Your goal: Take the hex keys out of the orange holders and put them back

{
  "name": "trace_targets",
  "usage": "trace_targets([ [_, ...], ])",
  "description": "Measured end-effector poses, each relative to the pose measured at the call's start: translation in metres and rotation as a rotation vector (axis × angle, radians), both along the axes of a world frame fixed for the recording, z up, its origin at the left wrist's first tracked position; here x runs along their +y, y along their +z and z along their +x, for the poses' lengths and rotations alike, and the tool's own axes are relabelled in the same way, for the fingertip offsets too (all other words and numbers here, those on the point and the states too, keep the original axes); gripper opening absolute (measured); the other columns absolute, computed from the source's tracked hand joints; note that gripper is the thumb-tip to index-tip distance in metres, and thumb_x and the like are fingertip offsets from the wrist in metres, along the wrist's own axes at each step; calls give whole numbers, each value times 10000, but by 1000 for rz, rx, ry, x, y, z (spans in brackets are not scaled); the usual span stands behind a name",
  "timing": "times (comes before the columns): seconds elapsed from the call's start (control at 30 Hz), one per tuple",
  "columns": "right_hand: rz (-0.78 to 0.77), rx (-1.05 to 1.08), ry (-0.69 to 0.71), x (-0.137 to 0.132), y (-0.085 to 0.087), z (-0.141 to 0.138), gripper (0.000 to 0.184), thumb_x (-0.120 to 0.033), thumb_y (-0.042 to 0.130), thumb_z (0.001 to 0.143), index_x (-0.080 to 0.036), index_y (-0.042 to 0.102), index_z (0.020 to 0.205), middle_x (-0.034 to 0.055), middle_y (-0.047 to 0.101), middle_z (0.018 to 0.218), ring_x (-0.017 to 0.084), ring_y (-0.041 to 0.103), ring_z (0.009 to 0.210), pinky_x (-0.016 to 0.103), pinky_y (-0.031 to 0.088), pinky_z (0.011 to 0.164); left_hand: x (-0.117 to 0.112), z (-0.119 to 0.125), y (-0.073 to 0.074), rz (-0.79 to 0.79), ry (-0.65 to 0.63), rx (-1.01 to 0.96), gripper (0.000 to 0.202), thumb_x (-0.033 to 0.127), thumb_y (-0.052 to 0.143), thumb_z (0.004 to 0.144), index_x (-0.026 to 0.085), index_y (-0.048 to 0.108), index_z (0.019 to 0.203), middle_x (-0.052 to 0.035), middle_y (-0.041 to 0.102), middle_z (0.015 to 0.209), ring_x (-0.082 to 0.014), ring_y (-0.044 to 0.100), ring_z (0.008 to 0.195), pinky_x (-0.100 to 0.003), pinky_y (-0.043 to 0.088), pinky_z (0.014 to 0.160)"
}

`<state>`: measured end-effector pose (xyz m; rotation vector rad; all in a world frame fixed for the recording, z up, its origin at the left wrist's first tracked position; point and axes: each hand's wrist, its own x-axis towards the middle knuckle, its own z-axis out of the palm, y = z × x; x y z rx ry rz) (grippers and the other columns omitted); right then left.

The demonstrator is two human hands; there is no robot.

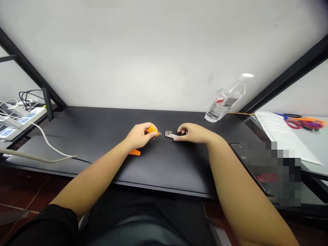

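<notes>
My left hand [142,135] pinches a small orange holder [152,130] between thumb and fingers. A short bit of bent metal [160,133] sticks out of its right end. A second orange piece [135,152] lies on the table, partly hidden under my left wrist. To the right, several silver L-shaped hex keys [169,134] lie nested side by side, bent ends to the left. My right hand [192,133] rests over their right ends, its thumb tip touching them. Its fingers are curled, with a gap between thumb and forefinger; the far ends of the keys are hidden.
A clear water bottle [222,102] stands at the back right of the black table [164,171]. A phone-like dark device [251,167], partly blurred out, lies beside my right forearm. White cables [43,133] and power strips [24,121] are at left; coloured cords [304,122] are at far right.
</notes>
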<state>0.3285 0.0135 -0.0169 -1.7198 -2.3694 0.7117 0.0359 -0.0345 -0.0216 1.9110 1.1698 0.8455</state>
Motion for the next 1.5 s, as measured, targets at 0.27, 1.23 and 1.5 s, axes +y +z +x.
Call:
trace_targets([
  [0.27, -80, -9, 63, -7, 7, -13, 317, -544, 754, 700, -243, 713, 791, 20, 705, 805, 201, 627, 708, 303, 436, 591, 0, 0, 1, 12, -12, 14, 174, 347, 620, 867, 228, 711, 954, -13, 748, 876, -176, 681, 798, -303, 519, 776],
  [1.23, 385, 678, 129, -49, 20, -67, 209, -394, 656, 916, -213, 755, 950, 48, 785, 901, 201, 724, 763, 325, 573, 722, -1, 3, -1, 49, -18, -92, 197, 354, 638, 876, 197, 708, 973, -38, 740, 947, -168, 662, 832, -308, 527, 810],
  [1.5, 441, 555, 165, -48, 16, -74, 232, -373, 603, 946, -225, 779, 981, 56, 790, 977, 217, 723, 824, 340, 552, 753, 1, 2, -4, 32, 33, -97, 232, 390, 646, 875, 198, 705, 990, -36, 739, 927, -173, 683, 803, -308, 545, 784],
])
